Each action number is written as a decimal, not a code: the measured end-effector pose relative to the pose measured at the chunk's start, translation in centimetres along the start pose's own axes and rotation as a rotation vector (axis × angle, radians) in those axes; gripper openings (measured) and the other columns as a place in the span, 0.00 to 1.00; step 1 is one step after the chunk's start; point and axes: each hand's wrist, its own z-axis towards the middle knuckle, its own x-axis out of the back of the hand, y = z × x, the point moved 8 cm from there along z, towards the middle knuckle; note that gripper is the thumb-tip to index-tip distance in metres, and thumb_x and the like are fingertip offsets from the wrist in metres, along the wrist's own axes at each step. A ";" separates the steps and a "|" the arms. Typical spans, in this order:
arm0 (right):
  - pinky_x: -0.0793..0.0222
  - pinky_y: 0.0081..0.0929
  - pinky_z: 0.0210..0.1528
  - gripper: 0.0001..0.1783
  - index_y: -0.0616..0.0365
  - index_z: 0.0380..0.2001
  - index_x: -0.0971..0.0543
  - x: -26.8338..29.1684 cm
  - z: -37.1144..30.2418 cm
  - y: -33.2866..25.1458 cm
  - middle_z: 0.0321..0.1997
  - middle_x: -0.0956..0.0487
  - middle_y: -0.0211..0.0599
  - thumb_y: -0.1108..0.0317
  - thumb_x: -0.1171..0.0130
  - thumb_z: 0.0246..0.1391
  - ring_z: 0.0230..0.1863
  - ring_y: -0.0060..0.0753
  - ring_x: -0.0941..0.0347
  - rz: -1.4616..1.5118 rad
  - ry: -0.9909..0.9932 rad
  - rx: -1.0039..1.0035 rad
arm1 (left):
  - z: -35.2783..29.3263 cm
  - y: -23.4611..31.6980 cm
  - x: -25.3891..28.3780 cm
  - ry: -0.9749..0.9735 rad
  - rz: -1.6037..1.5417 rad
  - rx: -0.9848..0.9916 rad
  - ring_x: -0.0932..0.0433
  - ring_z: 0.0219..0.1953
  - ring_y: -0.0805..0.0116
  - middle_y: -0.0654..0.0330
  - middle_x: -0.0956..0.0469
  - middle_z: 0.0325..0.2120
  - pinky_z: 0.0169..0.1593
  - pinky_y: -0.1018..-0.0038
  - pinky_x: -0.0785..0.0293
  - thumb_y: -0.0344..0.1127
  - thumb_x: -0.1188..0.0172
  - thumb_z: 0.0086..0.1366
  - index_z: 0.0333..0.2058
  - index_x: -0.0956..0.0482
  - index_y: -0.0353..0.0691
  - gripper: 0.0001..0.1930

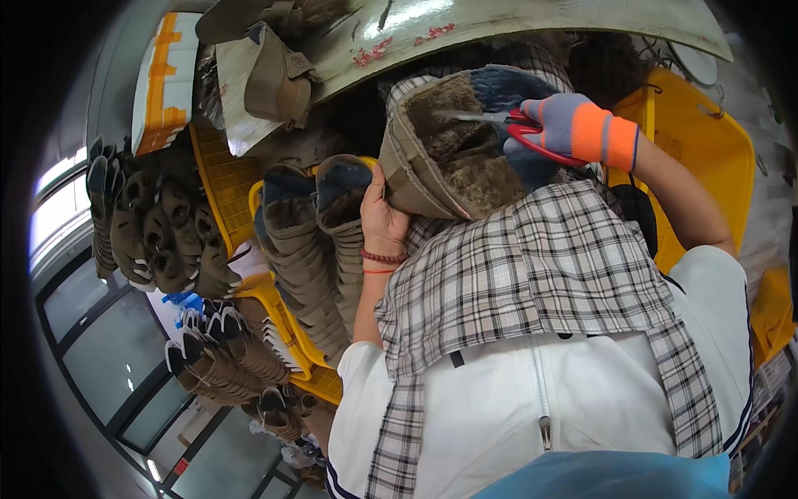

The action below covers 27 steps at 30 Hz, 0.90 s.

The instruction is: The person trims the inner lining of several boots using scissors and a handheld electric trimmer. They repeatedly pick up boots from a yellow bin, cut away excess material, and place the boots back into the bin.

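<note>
On my lap, over a plaid apron (532, 266), lies a brown boot upper (407, 170) with thick brown fleece inside and a dark blue part on its far right side. My bare left hand (383, 219) grips its left edge, thumb up along the outside. Red-handled scissors (555, 155) are in my right hand (573, 129), which wears a grey and orange glove. Their blades point left over the fleece lining; whether they touch it, I cannot tell.
Nested boot uppers (307, 249) stand in a yellow crate (306, 345) at my left. Beyond hang more brown uppers (158, 224). A worn table (515, 18) crosses the far side, bearing a brown piece (274, 87). Another yellow crate (706, 158) is at the right.
</note>
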 end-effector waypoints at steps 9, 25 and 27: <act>0.30 0.35 0.33 0.22 0.55 0.40 0.26 4.9 0.2 2.2 0.30 0.23 0.44 0.50 0.42 0.49 0.31 0.45 0.25 -0.029 0.469 -0.179 | 0.1 -0.2 0.5 -0.020 -0.109 0.042 0.30 0.51 0.58 0.53 0.30 0.50 0.55 0.62 0.31 0.39 0.54 0.68 0.51 0.32 0.34 0.18; 0.31 0.25 0.38 0.13 0.53 0.32 0.24 2.6 2.6 -4.5 0.32 0.25 0.34 0.58 0.40 0.45 0.36 0.32 0.27 -0.829 0.455 0.276 | 0.0 -0.1 -1.1 0.020 -0.056 0.085 0.32 0.53 0.58 0.54 0.32 0.52 0.57 0.62 0.34 0.40 0.55 0.68 0.53 0.34 0.35 0.19; 0.31 0.25 0.36 0.12 0.53 0.31 0.24 2.7 2.4 -4.5 0.30 0.24 0.33 0.58 0.40 0.45 0.34 0.32 0.27 -0.841 0.480 0.282 | 0.1 -0.2 -1.1 0.016 -0.045 0.090 0.32 0.53 0.58 0.54 0.32 0.52 0.57 0.62 0.34 0.40 0.55 0.68 0.54 0.34 0.35 0.19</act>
